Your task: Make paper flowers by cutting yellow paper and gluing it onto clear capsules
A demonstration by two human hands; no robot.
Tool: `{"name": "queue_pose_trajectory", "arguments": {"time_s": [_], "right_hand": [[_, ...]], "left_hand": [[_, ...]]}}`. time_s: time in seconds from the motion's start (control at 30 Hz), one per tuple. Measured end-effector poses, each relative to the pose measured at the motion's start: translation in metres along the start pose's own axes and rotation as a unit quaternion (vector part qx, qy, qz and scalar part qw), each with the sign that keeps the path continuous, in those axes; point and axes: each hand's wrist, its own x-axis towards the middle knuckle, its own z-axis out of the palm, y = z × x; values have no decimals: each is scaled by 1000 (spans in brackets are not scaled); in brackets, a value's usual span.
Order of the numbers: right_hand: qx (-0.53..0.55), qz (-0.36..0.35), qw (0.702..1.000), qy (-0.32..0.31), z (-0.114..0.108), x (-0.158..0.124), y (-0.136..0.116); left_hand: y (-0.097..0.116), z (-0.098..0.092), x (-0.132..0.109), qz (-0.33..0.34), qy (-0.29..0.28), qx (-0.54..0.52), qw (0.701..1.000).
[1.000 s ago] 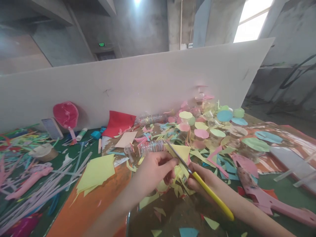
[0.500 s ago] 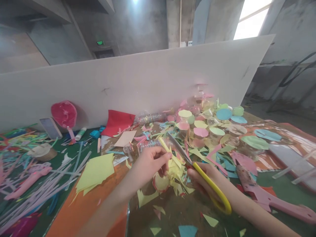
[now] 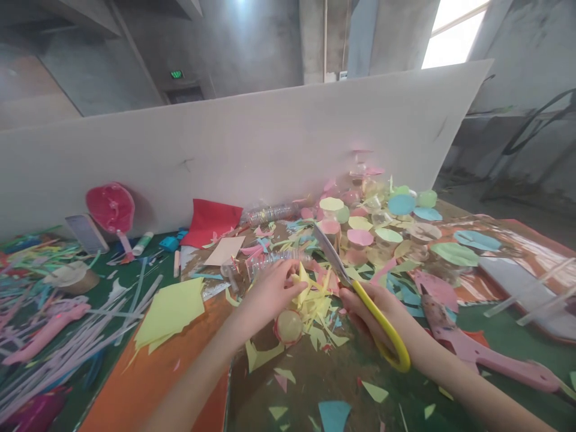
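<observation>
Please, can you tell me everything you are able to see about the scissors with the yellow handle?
The scissors have a glossy yellow handle, plastic by its look, and long silver metal blades. The right hand grips them, tilted, tips pointing forward. The blades look nearly closed, beside shredded yellow paper. A handle loop hangs below the hand.

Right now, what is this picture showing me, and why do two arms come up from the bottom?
This picture comes from a camera worn on a person's head, looking down, so those arms are the person's own. The right hand holds yellow-handled scissors. The left hand touches a bunch of yellow paper strips, next to a round clear plastic piece. The table is covered with cut coloured paper, paper circles and a clear plastic bottle.
</observation>
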Motion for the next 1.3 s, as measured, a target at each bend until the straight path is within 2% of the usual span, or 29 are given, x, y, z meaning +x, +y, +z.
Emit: {"name": "queue_pose_trajectory", "arguments": {"time_s": [0.13, 0.3, 0.4, 0.53, 0.63, 0.7, 0.87, 0.97, 1.07, 1.17, 1.23, 1.3], "right_hand": [[-6, -17, 1000, 14, 1, 1, -1], [-26, -12, 1000, 2, 2, 1, -3], [-43, -9, 999, 13, 2, 1, -2], [-143, -35, 985, 88, 1, 4, 5], [-241, -63, 960, 125, 1, 8, 12], [-301, -53, 944, 126, 2, 9, 13], [-422, 18, 902, 90, 5, 7, 13], [-471, 1, 878, 80, 6, 7, 19], [-509, -44, 856, 78, 8, 7, 27], [-546, -93, 826, 107, 8, 3, 33], [-578, -132, 795, 127, 7, 0, 35], [-619, -184, 752, 130, 5, -2, 36]], "left_hand": [[-5, 11, 5, -16, 31, 95, 995], [-7, 13, 11, 22, 32, 101, 994], [-4, 3, 11, 19, 43, 68, 997], [3, -25, 5, -19, 49, -17, 998], [3, -49, 0, -16, 101, -42, 994], [1, -60, -2, -13, 122, -63, 990], [-6, -66, -1, -10, 175, -94, 980], [-7, -62, 1, -18, 168, -99, 981], [-7, -58, 1, -32, 144, -99, 984], [-5, -55, -2, -37, 122, -100, 987], [-2, -53, -5, -45, 109, -103, 988], [2, -51, -8, -52, 93, -110, 988]]}}
